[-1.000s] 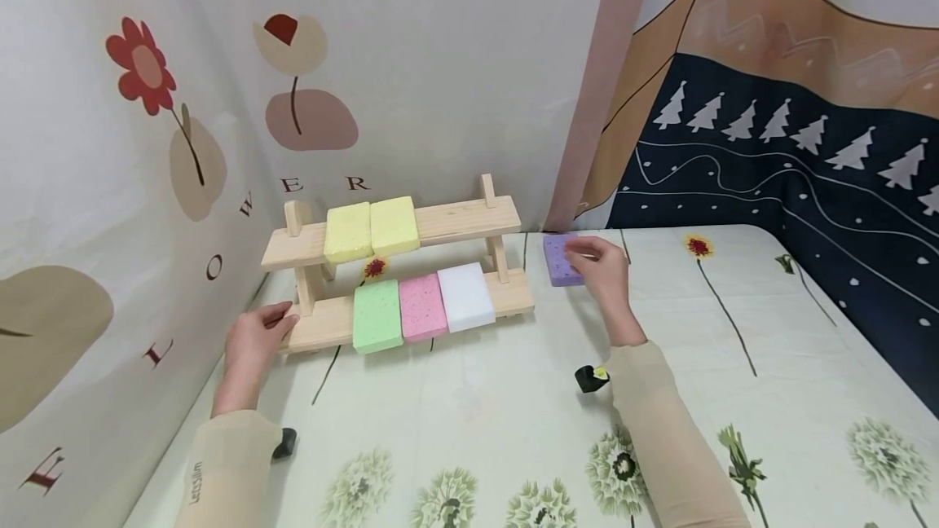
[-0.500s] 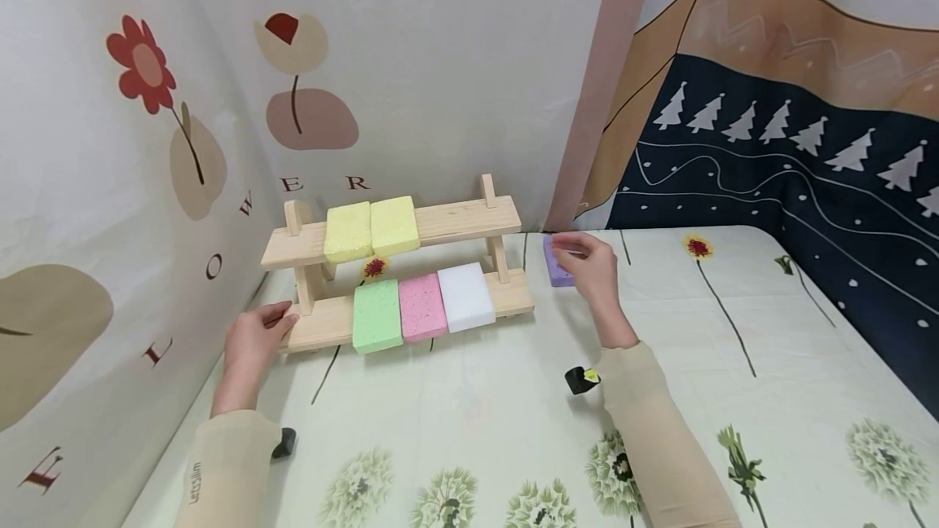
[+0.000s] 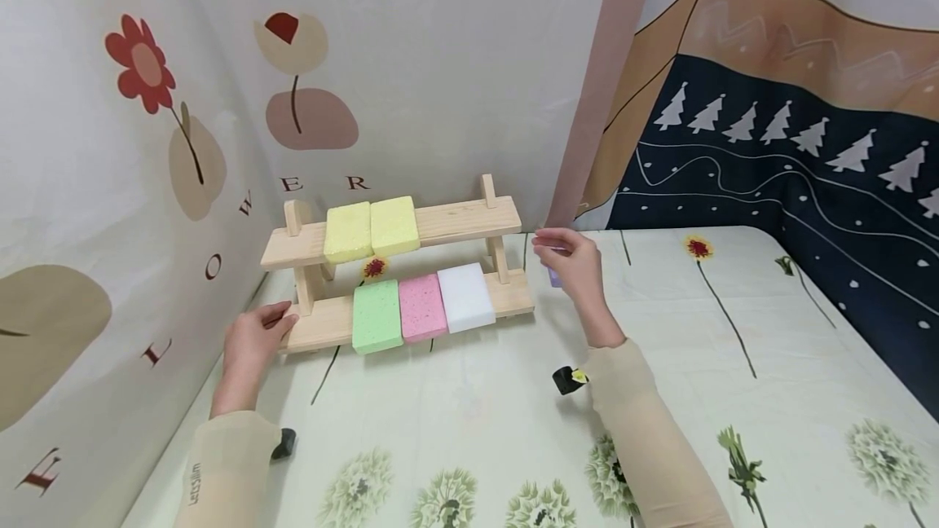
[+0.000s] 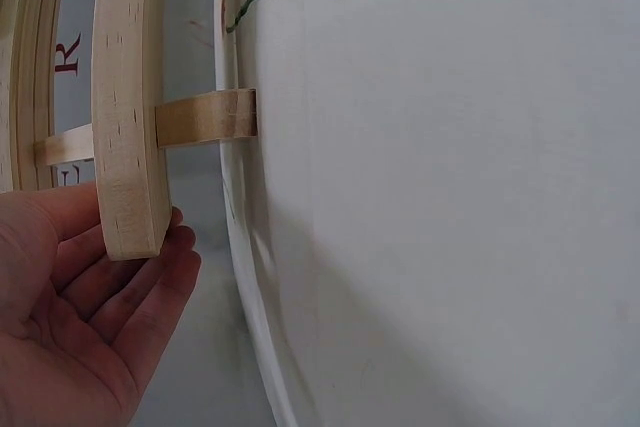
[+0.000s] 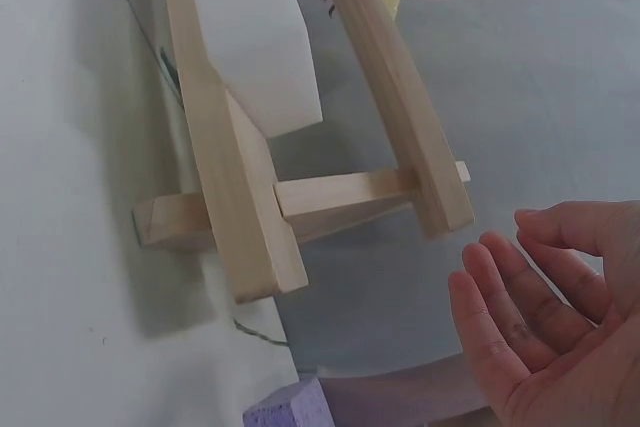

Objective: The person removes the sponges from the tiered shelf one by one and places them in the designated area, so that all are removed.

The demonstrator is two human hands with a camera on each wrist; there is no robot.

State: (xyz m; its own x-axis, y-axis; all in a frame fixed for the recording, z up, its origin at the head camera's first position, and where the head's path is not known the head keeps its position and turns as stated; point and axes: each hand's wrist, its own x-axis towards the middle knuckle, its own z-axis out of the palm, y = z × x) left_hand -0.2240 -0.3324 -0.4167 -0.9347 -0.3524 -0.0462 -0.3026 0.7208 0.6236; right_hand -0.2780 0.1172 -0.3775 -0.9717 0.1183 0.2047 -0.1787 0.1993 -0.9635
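A two-tier wooden shelf (image 3: pixel 458 221) stands by the back wall. My left hand (image 3: pixel 251 341) pinches the left end of its lower board (image 4: pixel 128 127), thumb on one side and fingers on the other. Two yellow sponges (image 3: pixel 348 231) lie side by side on the upper board. On the lower one are a green sponge (image 3: pixel 377 316), a pink sponge (image 3: pixel 422 308) and a white sponge (image 3: pixel 466 297) in a row. To the right of the shelf, my right hand (image 3: pixel 578 263) hovers with loosely bent fingers and holds nothing. It partly covers a purple sponge (image 3: pixel 555 279) on the table.
A printed flower tablecloth (image 3: pixel 469 406) covers the table. Pale fabric (image 3: pixel 440 63) hangs behind and at the left, close to the shelf. A dark cloth with white trees (image 3: pixel 734 169) hangs at the right. Each wrist wears a small black camera (image 3: pixel 566 380).
My right hand has moved left across the purple sponge toward the shelf's right end, while the sponge has stayed in place. The left hand has kept its grip on the lower board.
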